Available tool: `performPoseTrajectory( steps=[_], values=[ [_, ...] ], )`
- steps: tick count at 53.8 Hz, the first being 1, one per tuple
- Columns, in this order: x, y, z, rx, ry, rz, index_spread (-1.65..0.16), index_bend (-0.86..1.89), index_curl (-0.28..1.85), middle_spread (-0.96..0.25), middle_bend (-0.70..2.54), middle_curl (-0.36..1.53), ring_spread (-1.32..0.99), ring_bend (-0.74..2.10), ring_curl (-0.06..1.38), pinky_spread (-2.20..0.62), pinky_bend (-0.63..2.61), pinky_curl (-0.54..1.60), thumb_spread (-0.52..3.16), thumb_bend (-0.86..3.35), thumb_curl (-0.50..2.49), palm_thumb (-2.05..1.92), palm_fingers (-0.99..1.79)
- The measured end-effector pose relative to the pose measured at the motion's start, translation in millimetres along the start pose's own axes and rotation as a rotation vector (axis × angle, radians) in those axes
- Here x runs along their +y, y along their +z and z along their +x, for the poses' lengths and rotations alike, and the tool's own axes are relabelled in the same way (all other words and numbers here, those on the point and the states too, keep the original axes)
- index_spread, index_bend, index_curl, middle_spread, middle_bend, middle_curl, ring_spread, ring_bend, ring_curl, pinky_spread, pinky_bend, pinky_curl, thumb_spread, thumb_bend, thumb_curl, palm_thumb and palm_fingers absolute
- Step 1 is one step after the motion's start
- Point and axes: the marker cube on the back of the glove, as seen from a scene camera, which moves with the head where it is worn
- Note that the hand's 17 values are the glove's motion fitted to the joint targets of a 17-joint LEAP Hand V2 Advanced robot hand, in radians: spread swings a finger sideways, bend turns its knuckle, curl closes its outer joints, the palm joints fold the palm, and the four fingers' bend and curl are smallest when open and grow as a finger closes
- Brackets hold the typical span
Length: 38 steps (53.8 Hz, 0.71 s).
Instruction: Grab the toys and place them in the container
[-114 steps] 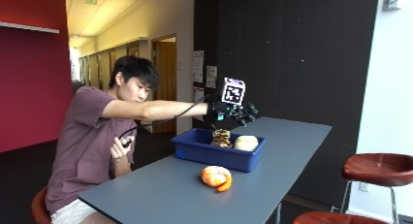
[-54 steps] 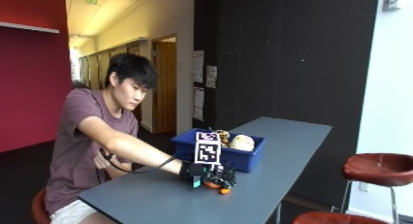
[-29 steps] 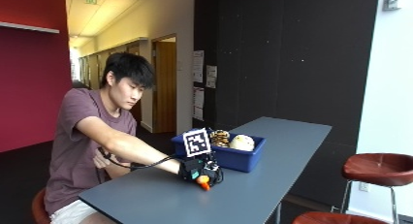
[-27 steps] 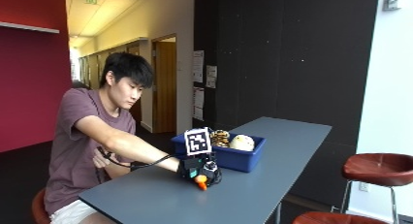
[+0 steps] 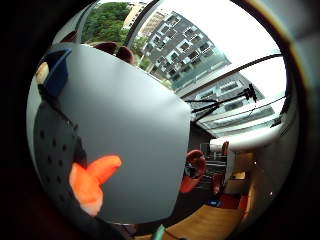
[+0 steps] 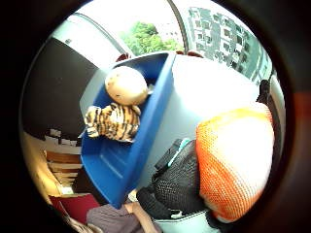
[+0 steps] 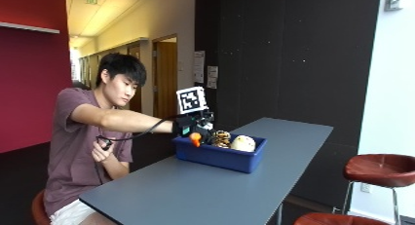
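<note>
Nearest, the long grey surface (image 7: 214, 186) lies bare in front of the blue container (image 7: 220, 156), which sits toward its left edge. Above the container's near-left corner the gloved right hand (image 7: 193, 127) carries an orange toy (image 7: 195, 139), fingers curled around it; the thumb-side palm view shows the toy's knitted orange body (image 6: 235, 162) pressed against the palm, and the other palm view shows an orange limb (image 5: 92, 181) dangling free. Inside the container, toward its far end, rest a striped tiger toy (image 6: 112, 121) and a pale round toy (image 6: 126, 85), touching each other.

The main risk, as I judge it, is letting go too early: the hand looks to be over the container's near wall rather than its middle, so the toy could strike the rim and tumble back onto the surface or off its left edge. The dangling limb could also catch on the wall. Lowering carelessly might nudge the light container along the surface.
</note>
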Motion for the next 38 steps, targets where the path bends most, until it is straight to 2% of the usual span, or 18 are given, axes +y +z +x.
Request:
performPoseTrajectory(
  steps=[3, 12, 16, 22, 24, 27, 29, 33, 35, 38],
  values=[
    [-4.8, -20.9, -14.0, 0.015, -0.057, 0.036, -0.25, 0.82, 0.73, -0.23, 1.32, 0.84, -0.32, 1.42, 0.69, -0.36, 0.96, 0.51, 1.16, -0.01, 0.5, 0.17, 1.14],
    [-20.7, -61.0, -92.6, -0.098, -0.036, 0.07, -0.25, 0.81, 0.8, -0.22, 1.34, 0.85, -0.31, 1.45, 0.68, -0.36, 0.97, 0.52, 1.15, -0.01, 0.52, 0.17, 1.13],
    [-18.0, -66.3, -129.0, -0.099, -0.195, 0.079, -0.25, 0.8, 0.83, -0.22, 1.34, 0.85, -0.31, 1.45, 0.67, -0.35, 0.98, 0.52, 1.15, -0.01, 0.53, 0.17, 1.12],
    [-16.0, -69.1, -170.6, -0.073, -0.307, 0.09, -0.24, 0.77, 0.87, -0.21, 1.35, 0.86, -0.3, 1.46, 0.66, -0.35, 0.98, 0.52, 1.14, -0.01, 0.54, 0.16, 1.11],
    [-17.9, -68.3, -180.9, -0.049, -0.272, 0.083, -0.25, 0.76, 0.88, -0.21, 1.35, 0.86, -0.3, 1.47, 0.66, -0.35, 0.98, 0.52, 1.14, -0.01, 0.55, 0.16, 1.1],
    [-24.0, -65.6, -196.8, -0.023, -0.119, 0.062, -0.24, 0.74, 0.89, -0.21, 1.34, 0.86, -0.3, 1.46, 0.65, -0.35, 0.99, 0.52, 1.15, -0.01, 0.55, 0.15, 1.09],
    [-23.0, -63.1, -209.0, -0.04, -0.12, 0.037, -0.25, 0.72, 0.9, -0.21, 1.33, 0.85, -0.3, 1.46, 0.65, -0.35, 0.99, 0.52, 1.14, -0.01, 0.55, 0.15, 1.06],
    [-13.5, -52.2, -227.5, -0.027, -0.262, -0.064, -0.25, 0.68, 0.92, -0.21, 1.31, 0.85, -0.3, 1.45, 0.64, -0.33, 0.98, 0.52, 1.16, -0.02, 0.54, 0.13, 1.02],
    [-8.4, -46.4, -235.1, -0.021, -0.313, -0.151, -0.24, 0.64, 0.93, -0.22, 1.27, 0.84, -0.3, 1.45, 0.64, -0.32, 0.98, 0.52, 1.17, -0.02, 0.54, 0.13, 0.93],
    [-4.1, -38.7, -243.7, -0.028, -0.302, -0.345, -0.24, 0.54, 0.92, -0.23, 1.25, 0.83, -0.3, 1.45, 0.64, -0.3, 0.97, 0.52, 1.2, -0.02, 0.53, 0.1, 0.81]
  ],
)
